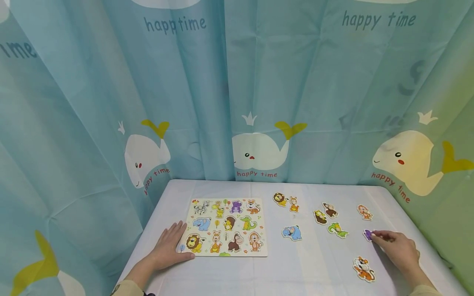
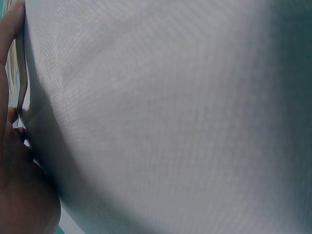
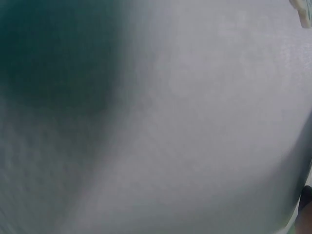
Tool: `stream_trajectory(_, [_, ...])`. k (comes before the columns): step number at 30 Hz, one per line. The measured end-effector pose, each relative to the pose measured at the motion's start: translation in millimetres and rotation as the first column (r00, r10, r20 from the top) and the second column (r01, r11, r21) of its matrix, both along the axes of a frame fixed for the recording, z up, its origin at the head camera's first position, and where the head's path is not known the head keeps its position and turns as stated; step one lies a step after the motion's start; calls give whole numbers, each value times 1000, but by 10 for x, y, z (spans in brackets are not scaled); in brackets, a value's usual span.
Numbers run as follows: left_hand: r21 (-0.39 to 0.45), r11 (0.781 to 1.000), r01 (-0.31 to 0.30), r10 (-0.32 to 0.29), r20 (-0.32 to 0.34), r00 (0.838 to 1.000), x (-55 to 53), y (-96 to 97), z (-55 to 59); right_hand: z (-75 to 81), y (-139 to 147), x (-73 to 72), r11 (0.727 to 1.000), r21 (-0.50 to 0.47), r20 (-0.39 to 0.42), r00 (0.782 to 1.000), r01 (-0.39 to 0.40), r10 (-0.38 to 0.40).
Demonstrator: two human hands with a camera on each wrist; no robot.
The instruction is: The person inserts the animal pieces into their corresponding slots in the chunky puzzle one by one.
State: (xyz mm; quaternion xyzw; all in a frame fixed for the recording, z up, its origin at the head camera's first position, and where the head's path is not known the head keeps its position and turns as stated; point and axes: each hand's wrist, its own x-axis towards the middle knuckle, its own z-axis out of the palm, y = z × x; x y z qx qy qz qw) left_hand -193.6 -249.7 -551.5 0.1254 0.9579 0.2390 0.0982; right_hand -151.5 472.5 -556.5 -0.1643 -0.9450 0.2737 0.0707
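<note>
A flat animal puzzle board (image 1: 244, 253) lies on the table, printed with several animals in rows. My left hand (image 1: 168, 248) rests at its lower left corner, fingers extended along the left edge and thumb by the bottom edge. At the right, the fingertips of my right hand (image 1: 399, 250) pinch a small purple hippo puzzle piece (image 1: 367, 234), partly covered by them. A tiger piece (image 1: 363, 269) lies below that hand and a monkey piece (image 1: 364, 212) above it. In the left wrist view, part of the left hand (image 2: 24, 190) shows beside the board's edge.
Between the board and my right hand lie loose pieces: a lion (image 1: 280, 199), a kangaroo (image 1: 294, 204), an elephant (image 1: 292, 232), a hedgehog (image 1: 320, 217), a gorilla (image 1: 330, 210) and a crocodile (image 1: 338, 230). A blue whale-print curtain (image 1: 207, 102) hangs behind the white table (image 1: 296, 271).
</note>
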Motion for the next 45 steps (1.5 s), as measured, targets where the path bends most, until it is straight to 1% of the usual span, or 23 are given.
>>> stream_trajectory(6, [0,1000,-1,1,5,1000,10,6,17,15,0,0,1000,-1,-13,1000,-27,27])
stream_trajectory(12, [2,1000,0,0,4,1000,9,6,14,32,-19,8,1000,-12,-18,999,-27,27])
stream_trajectory(19, [34,999,-5,6,-35,999,2,-6,-43,28,-58,4,1000,-7,-42,999,2,-3])
stream_trajectory(21, [29,1000,-5,6,-31,1000,5,-7,-38,20,-72,-2,1000,-7,-50,999,17,-17])
stream_trajectory(26, [9,1000,0,0,-1,1000,19,-1,15,13,-106,-23,999,-17,-53,998,43,-44])
stream_trajectory(29, [6,1000,0,0,0,1000,20,-1,19,24,-132,-34,999,-20,-45,998,50,-51])
stream_trajectory(40, [5,1000,3,-3,-3,1000,22,-1,26,-25,-134,-44,1000,4,-18,1000,11,-11])
stream_trajectory(45, [0,1000,4,-4,-4,1000,20,0,25,-34,-83,-56,1000,-17,7,1000,-16,16])
